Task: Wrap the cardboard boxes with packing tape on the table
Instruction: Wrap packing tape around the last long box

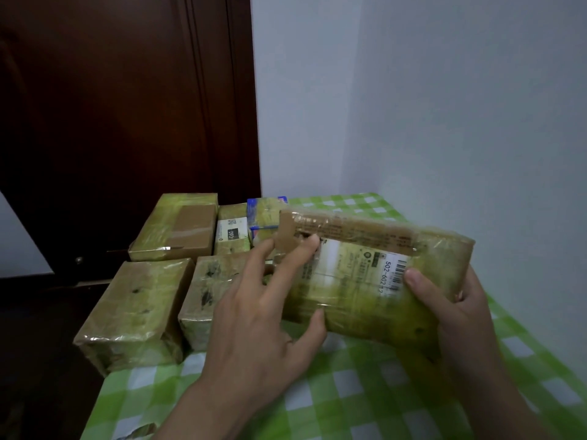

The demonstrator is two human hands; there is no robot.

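1. Centrally in the head view, a cardboard box point(365, 274) is held up above the tabletop point(349, 392), tilted so its labelled face looks toward the camera. Glossy yellowish packing tape point(444, 258) covers it.
2. At the box's right end, the right hand point(451, 309) grips it, with the thumb lying on the barcode label point(394, 274) and the fingers wrapped round behind.
3. At centre frame, the left hand point(263, 315) is spread wide with its fingers fairly straight. One fingertip presses beside a bare cardboard flap point(286, 233) at the box's upper left corner, and the thumb touches the lower edge.
4. Left of centre, five wrapped boxes point(133, 312) sit close together on the tabletop's left part, two in front and three behind. The rearmost right one shows blue edges.
5. A green and white checked cloth point(397, 417) covers the tabletop.
6. A dark wooden door point(111, 106) fills the upper left of the frame, and a pale wall point(444, 90) fills the upper right.
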